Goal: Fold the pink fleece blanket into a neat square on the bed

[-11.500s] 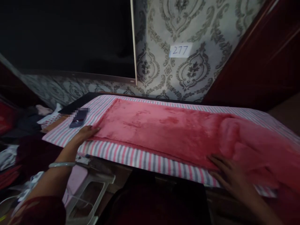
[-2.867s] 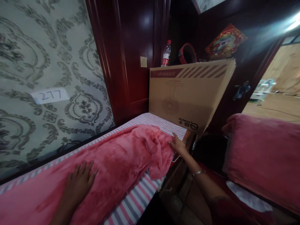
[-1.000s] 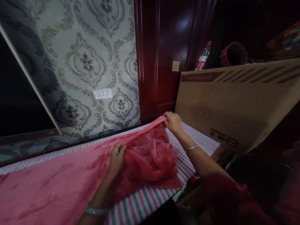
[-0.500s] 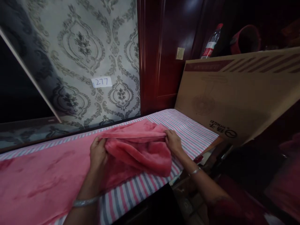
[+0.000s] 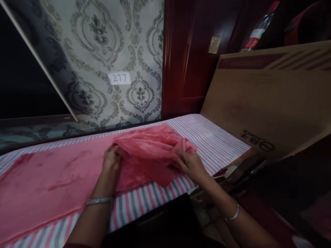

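Note:
A pink plush blanket (image 5: 64,172) lies spread along the striped cloth (image 5: 207,134), its right end bunched and lifted in loose folds. My left hand (image 5: 111,160) is closed on the fabric near the left side of the folds. At the right end, my right hand (image 5: 190,163) pinches another part of the same blanket. The raised fold hangs between both hands, and darker pink pile shows below it. A bracelet circles each wrist.
A large cardboard box (image 5: 258,96) stands at the right, with a plastic bottle (image 5: 256,36) behind its top edge. A dark screen (image 5: 28,75) is at the left. A paper marked 277 (image 5: 119,78) is on the patterned wall.
The stretched upper edge of the blanket has slackened into looser folds. My right hand has come slightly lower and closer to the cloth. The camera view has shifted a little.

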Motion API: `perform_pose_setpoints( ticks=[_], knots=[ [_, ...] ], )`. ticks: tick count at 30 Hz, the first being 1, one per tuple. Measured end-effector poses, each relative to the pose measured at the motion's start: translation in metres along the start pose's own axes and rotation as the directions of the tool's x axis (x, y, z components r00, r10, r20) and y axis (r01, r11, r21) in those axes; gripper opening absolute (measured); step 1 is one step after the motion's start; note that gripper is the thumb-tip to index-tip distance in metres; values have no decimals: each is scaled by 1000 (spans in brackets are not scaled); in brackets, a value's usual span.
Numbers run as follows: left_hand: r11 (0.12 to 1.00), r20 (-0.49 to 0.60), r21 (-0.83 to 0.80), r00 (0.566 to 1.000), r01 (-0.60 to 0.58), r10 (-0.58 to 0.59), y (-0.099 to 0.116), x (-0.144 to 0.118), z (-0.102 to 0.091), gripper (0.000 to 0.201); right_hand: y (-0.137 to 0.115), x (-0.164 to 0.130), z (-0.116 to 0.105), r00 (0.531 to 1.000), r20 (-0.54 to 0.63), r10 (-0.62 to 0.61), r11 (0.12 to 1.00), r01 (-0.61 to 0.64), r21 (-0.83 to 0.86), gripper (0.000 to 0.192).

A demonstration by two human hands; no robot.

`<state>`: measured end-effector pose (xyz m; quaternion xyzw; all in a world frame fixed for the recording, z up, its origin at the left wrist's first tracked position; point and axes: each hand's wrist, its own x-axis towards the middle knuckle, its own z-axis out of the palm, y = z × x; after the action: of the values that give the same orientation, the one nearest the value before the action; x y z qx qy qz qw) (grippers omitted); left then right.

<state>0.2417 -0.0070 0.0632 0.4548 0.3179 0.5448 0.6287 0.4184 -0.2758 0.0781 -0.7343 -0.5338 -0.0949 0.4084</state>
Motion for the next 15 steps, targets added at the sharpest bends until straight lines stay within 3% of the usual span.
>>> perform_pose_setpoints(
  ticks=[3, 7, 9, 12, 15],
  knots=[
    [977, 62, -11, 975, 214, -213, -15, -17, -19, 19, 8, -22, 14, 985, 126, 117, 953, -147, 265, 25],
    [890, 236, -25, 868, 455, -437, -17, -34, -19, 20, 9, -4, -3, 968, 210, 137, 823, -229, 520, 25],
    [890, 256, -47, 866, 454, -429, -20, -42, -14, 27, 6, 8, -12, 968, 211, 138, 779, -237, 580, 26],
    [926, 226, -120, 918, 358, -326, -29, -54, -6, 55, 2, 21, -14, 968, 197, 156, 754, -246, 609, 25],
    [952, 256, -146, 940, 270, -227, -30, -60, 4, 77, 0, 31, -12, 952, 240, 188, 682, -302, 666, 26]
  ],
)
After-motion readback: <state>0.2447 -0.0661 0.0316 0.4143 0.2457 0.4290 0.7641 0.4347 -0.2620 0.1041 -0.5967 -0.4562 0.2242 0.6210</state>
